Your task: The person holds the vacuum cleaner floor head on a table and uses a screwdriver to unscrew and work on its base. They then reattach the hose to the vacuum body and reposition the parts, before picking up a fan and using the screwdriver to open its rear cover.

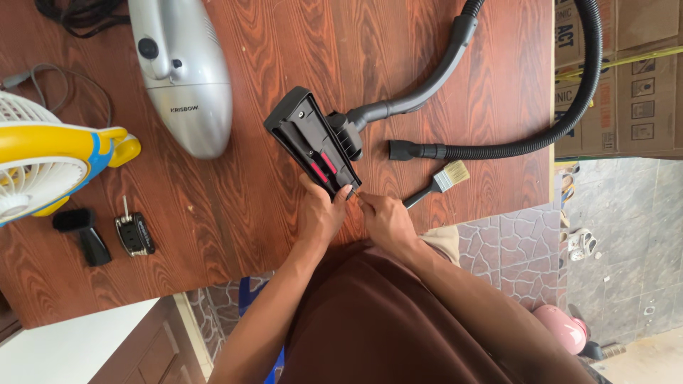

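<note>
A black vacuum floor nozzle with red tabs lies upside down on the wooden table, joined to a curved grey tube. My left hand grips the nozzle's near end. My right hand pinches at that same corner, fingertips touching it; what it holds, if anything, is too small to tell. A paintbrush with a black handle lies just right of my right hand.
A silver handheld vacuum lies at the back left. A black ribbed hose loops to the right edge. A yellow and white fan, a black nozzle piece and a small brush attachment sit at the left. Cardboard boxes stand beyond the table.
</note>
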